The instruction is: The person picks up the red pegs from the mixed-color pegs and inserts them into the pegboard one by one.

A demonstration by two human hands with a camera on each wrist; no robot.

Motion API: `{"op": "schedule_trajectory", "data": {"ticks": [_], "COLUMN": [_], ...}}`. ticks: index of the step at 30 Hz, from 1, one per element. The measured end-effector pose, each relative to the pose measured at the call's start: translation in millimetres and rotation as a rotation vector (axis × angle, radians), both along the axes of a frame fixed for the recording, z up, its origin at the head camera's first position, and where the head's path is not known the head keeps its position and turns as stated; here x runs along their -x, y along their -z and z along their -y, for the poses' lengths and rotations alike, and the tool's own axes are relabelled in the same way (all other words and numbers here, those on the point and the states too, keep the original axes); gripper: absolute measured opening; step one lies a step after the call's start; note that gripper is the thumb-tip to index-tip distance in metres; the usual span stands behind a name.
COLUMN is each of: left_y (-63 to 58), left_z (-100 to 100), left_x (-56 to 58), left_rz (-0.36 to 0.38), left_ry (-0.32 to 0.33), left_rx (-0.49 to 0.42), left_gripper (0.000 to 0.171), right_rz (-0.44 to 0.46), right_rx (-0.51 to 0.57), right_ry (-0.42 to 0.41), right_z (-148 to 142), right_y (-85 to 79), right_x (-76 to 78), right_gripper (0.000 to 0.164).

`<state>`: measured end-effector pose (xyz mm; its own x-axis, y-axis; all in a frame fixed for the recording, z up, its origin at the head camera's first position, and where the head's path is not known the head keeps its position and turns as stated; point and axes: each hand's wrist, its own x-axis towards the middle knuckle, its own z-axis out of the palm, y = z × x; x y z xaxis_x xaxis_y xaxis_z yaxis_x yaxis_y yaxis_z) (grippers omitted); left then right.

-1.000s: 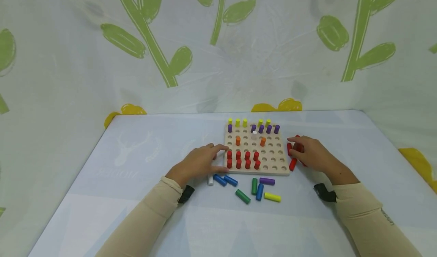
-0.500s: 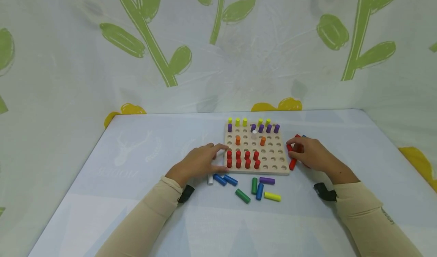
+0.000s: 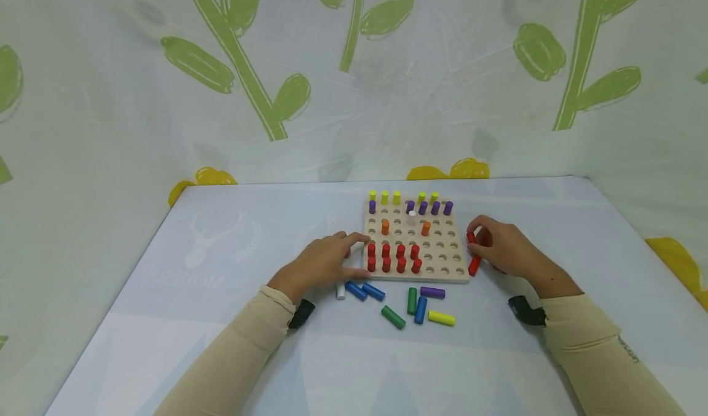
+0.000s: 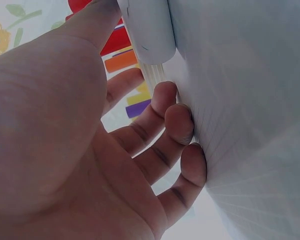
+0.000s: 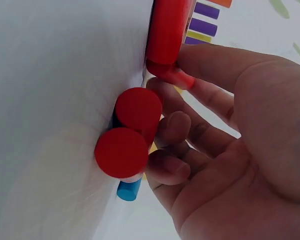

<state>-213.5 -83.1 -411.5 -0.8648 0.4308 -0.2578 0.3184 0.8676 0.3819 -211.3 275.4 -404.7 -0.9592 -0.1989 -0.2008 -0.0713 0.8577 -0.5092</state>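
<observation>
A pale wooden pegboard (image 3: 445,267) holds red, orange, white, purple and yellow pegs. My left hand (image 3: 323,259) rests at its left edge, with thumb and index fingertip spread along it; the other fingers (image 4: 177,122) are bent loosely over the table. Just right of the board, my right hand (image 3: 506,247) pinches a red peg (image 5: 175,76) between thumb and index finger. Another red peg (image 3: 474,265) lies on the table right by the thumb. Two more red pegs (image 5: 121,152) lie beside the curled lower fingers in the right wrist view.
Loose pegs lie in front of the board: green (image 3: 393,317), blue (image 3: 421,310), purple (image 3: 432,293) and yellow (image 3: 441,319). A white peg (image 4: 150,32) lies below my left hand. Another blue peg (image 5: 128,190) lies beyond the red ones.
My right index finger has drawn in and bent around a red peg, its tip shifting slightly right. Red and blue pegs behind that hand are now hidden in the head view. My left hand stays put.
</observation>
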Motion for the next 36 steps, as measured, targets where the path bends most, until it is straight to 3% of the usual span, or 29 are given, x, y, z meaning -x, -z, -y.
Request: {"op": "schedule_trajectory", "data": {"ticks": [8, 22, 29, 36], "left_y": [-1.6, -0.6, -0.9, -1.0], "left_z": [0.4, 0.4, 0.7, 0.5], "left_x": [-2.0, -1.9, -1.6, -0.9], "left_rz": [0.011, 0.006, 0.008, 0.01], "left_ry": [-0.003, -0.004, -0.004, -0.006], "left_rx": [-0.008, -0.005, -0.006, -0.001], "left_gripper": [0.078, 0.079, 0.078, 0.079], "right_rz": [-0.066, -0.126, -0.201, -0.187], "right_rx": [-0.011, 0.06, 0.075, 0.108], "right_ry": [0.009, -0.008, -0.043, -0.064], "right_z": [3.8, 12.7, 19.0, 25.4], "right_y": [-2.2, -8.9, -13.2, -14.5], "right_x": [-1.7, -7.2, -11.7, -14.2], "right_gripper": [0.044, 0.035, 0.034, 0.035]}}
